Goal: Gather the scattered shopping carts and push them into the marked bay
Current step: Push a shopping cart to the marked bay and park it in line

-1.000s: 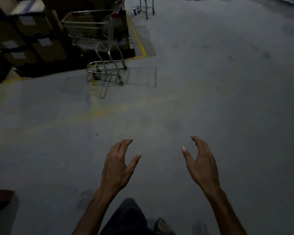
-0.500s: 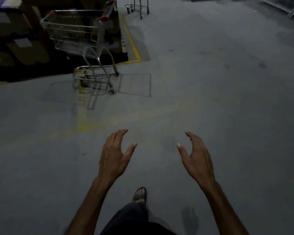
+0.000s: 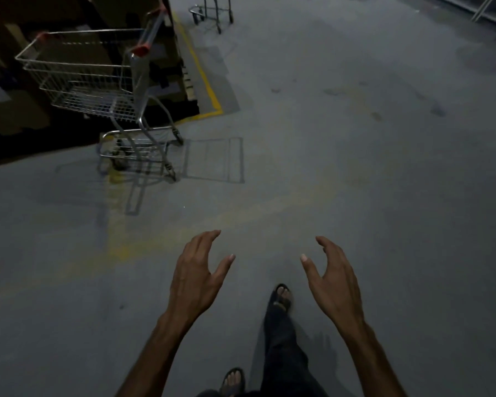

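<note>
A silver wire shopping cart with red handle caps [image 3: 98, 90] stands at the far left on the grey concrete floor [image 3: 355, 167], its wheels beside a corner of yellow painted floor line [image 3: 204, 81], its shadow falling to the right. Behind it, dim stacked cardboard boxes [image 3: 17, 110] sit in darkness. The lower frame of a second metal cart [image 3: 212, 12] shows at the far top edge, well apart from the first. Near the camera, the left hand [image 3: 196, 277] and right hand [image 3: 334, 282] hover side by side over the floor, fingers loosely curved, grasping nothing. Below them, two sandalled feet [image 3: 282, 296] and a dark trouser leg [image 3: 284, 348] show.
</note>
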{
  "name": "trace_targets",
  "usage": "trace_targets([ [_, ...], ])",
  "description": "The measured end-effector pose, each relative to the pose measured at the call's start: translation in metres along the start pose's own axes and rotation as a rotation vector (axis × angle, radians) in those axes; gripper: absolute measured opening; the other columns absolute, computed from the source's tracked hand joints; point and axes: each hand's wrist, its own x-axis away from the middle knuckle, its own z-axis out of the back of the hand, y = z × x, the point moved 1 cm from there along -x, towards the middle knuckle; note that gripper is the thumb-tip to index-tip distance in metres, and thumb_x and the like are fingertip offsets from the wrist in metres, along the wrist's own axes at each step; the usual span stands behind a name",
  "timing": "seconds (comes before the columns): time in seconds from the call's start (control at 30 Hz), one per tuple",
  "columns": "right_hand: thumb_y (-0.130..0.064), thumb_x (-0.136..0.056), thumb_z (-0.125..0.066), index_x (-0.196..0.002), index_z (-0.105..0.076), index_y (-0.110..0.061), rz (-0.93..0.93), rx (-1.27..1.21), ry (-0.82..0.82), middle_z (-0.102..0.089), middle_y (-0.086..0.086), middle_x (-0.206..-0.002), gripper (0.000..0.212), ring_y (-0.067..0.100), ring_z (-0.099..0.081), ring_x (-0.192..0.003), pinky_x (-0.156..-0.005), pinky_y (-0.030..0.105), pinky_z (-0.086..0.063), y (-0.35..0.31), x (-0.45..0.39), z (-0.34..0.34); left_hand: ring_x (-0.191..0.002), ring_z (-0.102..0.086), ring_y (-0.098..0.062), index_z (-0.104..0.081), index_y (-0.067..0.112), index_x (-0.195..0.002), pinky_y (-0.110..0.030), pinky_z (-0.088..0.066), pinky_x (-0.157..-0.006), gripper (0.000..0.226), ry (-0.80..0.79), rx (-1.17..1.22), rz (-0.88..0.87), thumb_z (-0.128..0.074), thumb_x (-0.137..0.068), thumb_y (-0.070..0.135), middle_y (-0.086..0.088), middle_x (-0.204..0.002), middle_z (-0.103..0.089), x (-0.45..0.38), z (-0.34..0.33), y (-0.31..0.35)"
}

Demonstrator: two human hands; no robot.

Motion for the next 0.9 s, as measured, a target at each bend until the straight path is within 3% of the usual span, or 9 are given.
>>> trace_targets([
  [0.2, -0.051, -0.103, -0.057, -0.154, -0.047, -0.027, 0.04, -0.05, -0.006, -0.05, -0.003, -0.156, 0.057, 0.02, -0.051, -0.141, -0.107, 0.033, -0.042, -0.001, -0.135, -0.005, -0.133, -0.055, -0.022, -0.055, 0.023, -0.147, -0.042, -0.048, -0.108, 0.058, 0.023, -0.048, 0.0, -0.06, -0.099, 0.054, 0.0, -0.144, -0.06, -0.114, -0.03, 0.014],
  [0.47, -0.048, -0.104, -0.06, -0.153, -0.049, -0.024, 0.174, -0.046, -0.035, -0.053, -0.001, -0.155, 0.056, 0.021, -0.053, -0.14, -0.109, 0.036, -0.044, -0.029, -0.323, 0.018, -0.132, -0.056, -0.023, -0.056, 0.02, -0.146, -0.044, -0.048, -0.109, 0.054, 0.102, -0.064, 0.043, -0.073, -0.099, 0.041, -0.002, -0.143, -0.06, -0.269, -0.058, 0.056],
  [0.7, -0.049, -0.104, -0.059, -0.153, -0.049, -0.025, 0.209, -0.022, -0.105, -0.053, -0.003, -0.154, 0.056, 0.02, -0.054, -0.138, -0.107, 0.037, -0.046, -0.038, -0.427, 0.014, -0.133, -0.054, -0.018, -0.055, 0.023, -0.147, -0.039, -0.045, -0.11, 0.057, 0.134, -0.049, 0.124, -0.064, -0.101, 0.054, 0.001, -0.144, -0.059, -0.341, -0.073, 0.052],
  [0.9, -0.047, -0.104, -0.06, -0.152, -0.05, -0.024, 0.2, -0.01, -0.126, -0.054, -0.003, -0.153, 0.055, 0.018, -0.054, -0.138, -0.107, 0.032, -0.043, -0.05, -0.52, -0.01, -0.133, -0.054, -0.02, -0.056, 0.022, -0.146, -0.038, -0.045, -0.109, 0.055, 0.14, -0.043, 0.162, -0.066, -0.099, 0.048, 0.001, -0.143, -0.059, -0.433, -0.092, 0.03],
])
